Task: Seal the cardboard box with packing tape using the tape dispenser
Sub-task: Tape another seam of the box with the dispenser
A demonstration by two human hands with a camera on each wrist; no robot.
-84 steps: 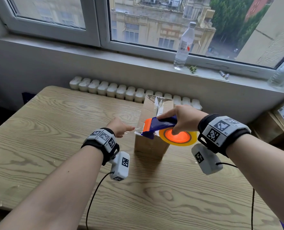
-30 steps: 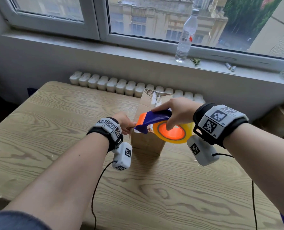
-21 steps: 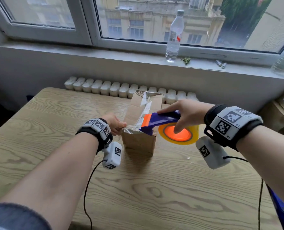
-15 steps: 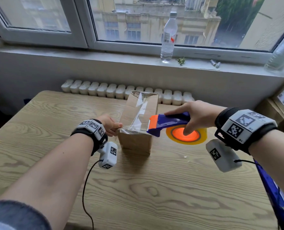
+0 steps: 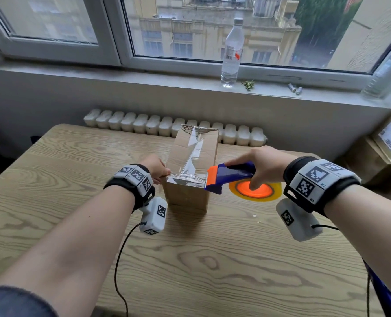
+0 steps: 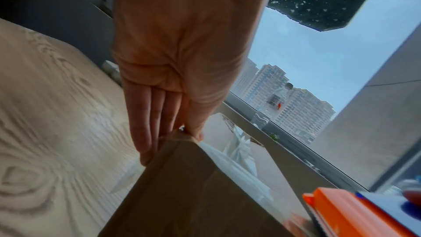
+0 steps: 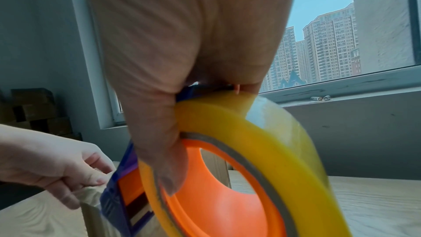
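Head view shows a wood-grain table (image 5: 52, 202) under a window sill (image 5: 144, 76), with a radiator (image 5: 144, 124) along the far edge. Near the table's middle stands the box (image 5: 187, 195), tall and narrow, one strip of clear tape already running along its top from far to near. A second stretch of tape (image 5: 187, 179) spans the near top edge from left to right, drawn taut, presumably so it lies flat across the seam before being pressed down.

To the right of the box, level with its top, is the dispenser (image 5: 231, 177), blue with an orange front; its yellow roll (image 5: 254, 191) hangs off the box's right side. It sits low and tilted toward the box, likely to keep tension and bring the cutter close to the right edge.

At the box's near left corner, the left hand (image 5: 155, 168) has its thumb on top and its fingers (image 6: 145, 123) lying straight down the left side, pinning the tape's free end against the cardboard so the pull cannot lift it. Closed around the dispenser's handle, the right hand (image 5: 258, 165) has one finger reaching into the roll's orange hub, probably braking it.

On the sill stand a bottle (image 5: 231, 49) and, farther right, two batteries (image 5: 295, 89).
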